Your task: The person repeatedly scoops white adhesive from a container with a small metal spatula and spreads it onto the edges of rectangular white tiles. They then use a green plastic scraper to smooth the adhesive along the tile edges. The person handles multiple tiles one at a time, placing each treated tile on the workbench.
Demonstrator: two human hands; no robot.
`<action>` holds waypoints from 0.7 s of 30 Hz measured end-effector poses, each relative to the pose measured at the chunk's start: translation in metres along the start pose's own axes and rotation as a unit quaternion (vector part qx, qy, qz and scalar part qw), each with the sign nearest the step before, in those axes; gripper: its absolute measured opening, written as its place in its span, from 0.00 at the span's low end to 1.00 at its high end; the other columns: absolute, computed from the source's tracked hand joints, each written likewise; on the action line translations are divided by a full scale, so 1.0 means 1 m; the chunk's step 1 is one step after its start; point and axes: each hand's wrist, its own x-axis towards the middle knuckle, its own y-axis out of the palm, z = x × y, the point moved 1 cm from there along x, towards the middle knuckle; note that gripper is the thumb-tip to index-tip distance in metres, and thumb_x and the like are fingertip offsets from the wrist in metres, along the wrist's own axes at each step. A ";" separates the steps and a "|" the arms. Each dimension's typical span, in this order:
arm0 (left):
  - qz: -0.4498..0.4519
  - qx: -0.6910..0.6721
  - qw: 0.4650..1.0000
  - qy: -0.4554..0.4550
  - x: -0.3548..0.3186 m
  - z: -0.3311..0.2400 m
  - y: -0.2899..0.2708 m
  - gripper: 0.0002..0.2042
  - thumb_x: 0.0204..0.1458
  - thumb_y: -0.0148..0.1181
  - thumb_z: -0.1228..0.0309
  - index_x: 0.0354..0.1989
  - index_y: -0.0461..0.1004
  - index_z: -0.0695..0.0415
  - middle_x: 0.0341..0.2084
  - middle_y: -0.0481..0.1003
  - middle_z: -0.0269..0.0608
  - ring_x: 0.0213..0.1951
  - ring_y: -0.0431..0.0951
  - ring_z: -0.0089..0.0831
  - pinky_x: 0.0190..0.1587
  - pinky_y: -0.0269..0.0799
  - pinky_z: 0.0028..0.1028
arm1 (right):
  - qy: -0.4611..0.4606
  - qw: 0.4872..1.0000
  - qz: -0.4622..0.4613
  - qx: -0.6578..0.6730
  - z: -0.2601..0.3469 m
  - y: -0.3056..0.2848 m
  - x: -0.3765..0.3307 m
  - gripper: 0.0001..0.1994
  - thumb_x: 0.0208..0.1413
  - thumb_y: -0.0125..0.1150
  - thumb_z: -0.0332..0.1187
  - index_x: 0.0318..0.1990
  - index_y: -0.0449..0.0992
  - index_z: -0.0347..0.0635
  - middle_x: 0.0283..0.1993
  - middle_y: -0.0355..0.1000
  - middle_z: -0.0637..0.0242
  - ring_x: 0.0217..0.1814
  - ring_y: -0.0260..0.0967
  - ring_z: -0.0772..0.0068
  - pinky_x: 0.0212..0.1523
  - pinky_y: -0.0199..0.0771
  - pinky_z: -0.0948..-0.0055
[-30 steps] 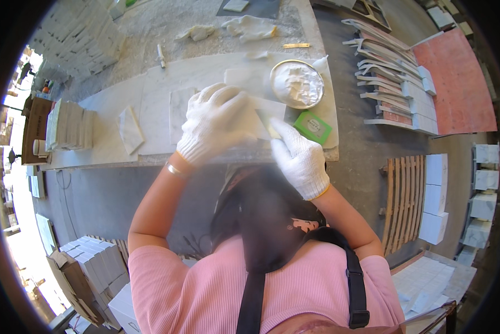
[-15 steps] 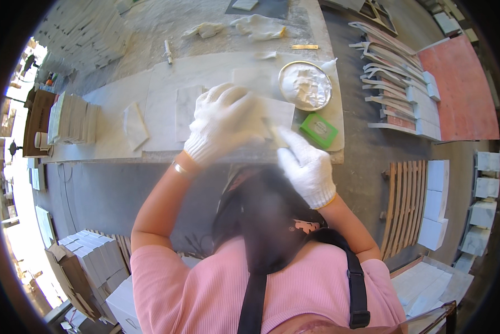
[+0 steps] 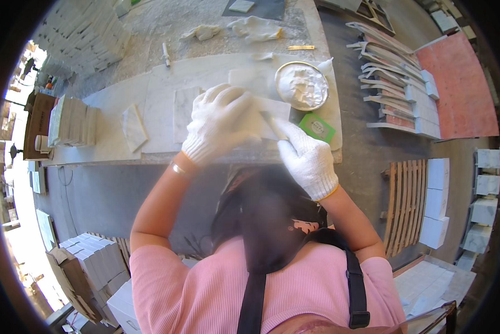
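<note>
Both my hands wear white gloves. My left hand is wrapped over a pale stone tile and holds it above the white marble workbench. My right hand touches the tile's near right edge, with its index finger stretched along a thin tool or edge that I cannot make out. A round bowl of white paste sits just beyond the tile, and a green sponge-like pad lies right of my right hand.
Flat tiles and a tilted piece lie on the bench, with a tile stack at its left end. Rags lie farther back. Stacked tiles, a wooden pallet and white blocks are at right.
Both hands and the tile sit slightly lower and nearer the bench's front edge in the view; the grip on the tile is unchanged.
</note>
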 end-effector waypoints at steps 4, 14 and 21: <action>0.002 0.003 1.000 -0.009 -0.001 -0.001 0.001 0.43 0.34 0.79 0.44 0.61 0.79 0.53 0.62 0.76 0.43 0.67 0.72 0.49 0.68 0.64 0.50 | 0.024 1.000 0.000 -0.007 0.001 -0.003 -0.005 0.18 0.60 0.66 0.27 0.58 0.82 0.40 0.49 0.83 0.50 0.45 0.84 0.48 0.46 0.84 0.60; 0.003 -0.002 1.000 -0.006 0.001 -0.003 -0.004 0.41 0.36 0.79 0.45 0.61 0.79 0.53 0.61 0.76 0.42 0.66 0.72 0.50 0.68 0.64 0.50 | 0.014 1.000 0.005 0.008 0.004 -0.001 0.000 0.18 0.60 0.66 0.28 0.59 0.82 0.41 0.50 0.83 0.50 0.45 0.84 0.48 0.46 0.84 0.60; -0.002 -0.006 1.000 -0.009 0.000 -0.004 -0.001 0.40 0.36 0.79 0.47 0.60 0.78 0.53 0.61 0.76 0.42 0.66 0.72 0.50 0.68 0.64 0.50 | 0.006 1.000 -0.003 -0.010 0.012 0.019 -0.001 0.17 0.59 0.66 0.27 0.57 0.82 0.41 0.46 0.83 0.47 0.43 0.84 0.47 0.44 0.84 0.59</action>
